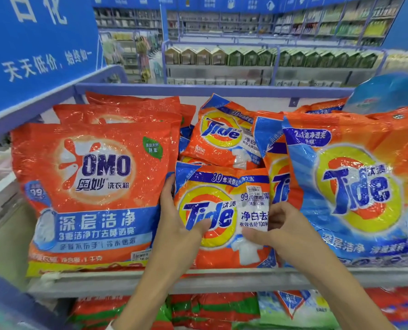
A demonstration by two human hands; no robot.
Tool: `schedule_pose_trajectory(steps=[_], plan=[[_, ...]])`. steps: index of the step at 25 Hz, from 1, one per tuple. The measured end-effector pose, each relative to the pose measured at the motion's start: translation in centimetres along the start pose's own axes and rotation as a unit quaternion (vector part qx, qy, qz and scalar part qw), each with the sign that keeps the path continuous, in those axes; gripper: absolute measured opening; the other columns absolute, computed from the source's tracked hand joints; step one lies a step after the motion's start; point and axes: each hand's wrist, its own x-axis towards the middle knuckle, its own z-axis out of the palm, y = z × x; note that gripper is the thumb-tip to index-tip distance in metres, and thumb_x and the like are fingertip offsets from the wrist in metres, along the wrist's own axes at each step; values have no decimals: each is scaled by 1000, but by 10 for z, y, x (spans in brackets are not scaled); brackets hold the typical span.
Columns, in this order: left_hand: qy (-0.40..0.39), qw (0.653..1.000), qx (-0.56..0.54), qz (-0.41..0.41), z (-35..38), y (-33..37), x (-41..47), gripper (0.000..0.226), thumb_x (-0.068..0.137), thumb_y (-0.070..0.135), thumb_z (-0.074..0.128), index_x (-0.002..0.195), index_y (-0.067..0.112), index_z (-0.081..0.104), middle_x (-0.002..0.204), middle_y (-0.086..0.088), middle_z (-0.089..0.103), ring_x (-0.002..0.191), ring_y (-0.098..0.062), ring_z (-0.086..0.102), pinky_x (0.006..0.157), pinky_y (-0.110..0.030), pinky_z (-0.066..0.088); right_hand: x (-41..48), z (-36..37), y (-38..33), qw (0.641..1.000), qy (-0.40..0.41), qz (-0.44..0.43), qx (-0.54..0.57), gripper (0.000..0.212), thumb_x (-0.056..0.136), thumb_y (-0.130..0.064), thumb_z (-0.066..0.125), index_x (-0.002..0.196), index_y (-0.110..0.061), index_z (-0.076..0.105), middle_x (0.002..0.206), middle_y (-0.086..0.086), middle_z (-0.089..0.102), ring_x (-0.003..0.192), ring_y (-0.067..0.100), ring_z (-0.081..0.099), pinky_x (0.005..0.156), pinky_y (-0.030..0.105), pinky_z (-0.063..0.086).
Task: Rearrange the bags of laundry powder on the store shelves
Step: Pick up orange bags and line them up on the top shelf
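Small Tide bag is what I have hold of, upright at the front middle of the shelf, with its bottom edge just behind the grey front rail. It is glossy, crinkled orange plastic with a blue band of white print across the top. "Tide" is written in blue on a yellow-and-orange bullseye on the left of the face. A white shirt picture sits low down, and a small white price sticker is near the upper right.

My left hand grips the left edge, thumb laid across the front onto the logo and fingers running up the side. My right hand pinches the right edge between the thumb and curled fingers. Both hands are clamped on this one bag, one on each side.

A much larger red-orange OMO bag stands on its left; I cannot tell whether the two touch. Behind it a second small Tide bag lies tilted back. A big Tide bag stands at the front right, with a narrow Tide bag wedged between it and mine. More packets lie on the shelf below.
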Motion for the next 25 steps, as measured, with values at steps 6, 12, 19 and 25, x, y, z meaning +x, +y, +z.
schedule_pose_trajectory(steps=[6,12,19,25], plan=[[25,996,81,-24,4,-2,-6,104,83,31,81,156,42,8,155,11,39,140,-15,44,115,-47,39,11,1,-1,998,-42,23,39,48,78,-5,83,118,-25,65,95,-8,79,70,2,73,60,21,54],[-45,986,138,-83,-4,8,-13,136,62,48,91,156,38,-7,153,11,39,135,-15,46,110,-38,41,-7,2,-3,996,-90,18,-22,71,72,-25,91,123,-38,44,106,-21,72,88,-12,68,69,10,52],[-46,978,177,-101,-7,13,-10,148,59,15,92,153,47,-18,142,17,50,120,-11,57,94,-31,51,2,4,-11,997,-69,41,-18,82,54,-3,97,120,-30,57,93,-13,79,85,6,75,86,36,60],[-70,963,236,-112,-10,23,-6,151,61,29,93,151,39,-28,154,9,41,132,-17,51,105,-37,48,21,-7,-58,983,-15,-39,-179,29,80,-46,79,100,-26,69,87,-12,77,81,8,73,78,38,61]])
